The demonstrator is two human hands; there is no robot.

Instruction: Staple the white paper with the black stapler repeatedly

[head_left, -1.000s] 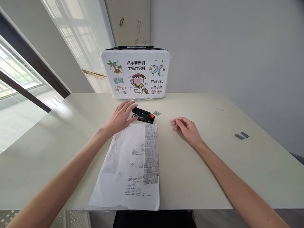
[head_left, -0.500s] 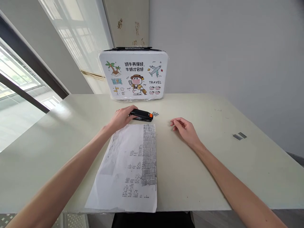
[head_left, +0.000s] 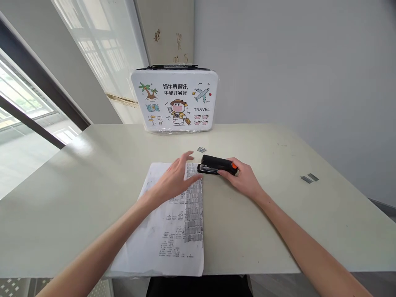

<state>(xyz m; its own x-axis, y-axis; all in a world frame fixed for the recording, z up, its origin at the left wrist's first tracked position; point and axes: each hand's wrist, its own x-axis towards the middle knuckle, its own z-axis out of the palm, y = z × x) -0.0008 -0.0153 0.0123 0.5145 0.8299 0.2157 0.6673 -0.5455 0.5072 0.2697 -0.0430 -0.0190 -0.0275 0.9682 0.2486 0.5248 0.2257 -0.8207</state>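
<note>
A black stapler (head_left: 215, 163) with an orange rear tab is in my right hand (head_left: 243, 177), whose fingers wrap its back end. Its front end lies at the upper right edge of a stack of printed paper (head_left: 154, 247). Rows of staples (head_left: 194, 210) run densely down the right side of the sheet. My left hand (head_left: 176, 175) is over the top of the paper, thumb and fingers apart, just left of the stapler's front, holding nothing.
Several loose staple strips (head_left: 201, 149) lie behind the stapler, and more strips (head_left: 307, 179) lie at the right of the table (head_left: 266, 231). A white cartoon case (head_left: 175, 99) stands at the back, wrapped in clear plastic.
The stapler has passed from my left hand to my right, moving right and nearer, with its orange end now pointing right. My left hand has opened and come over the paper.
</note>
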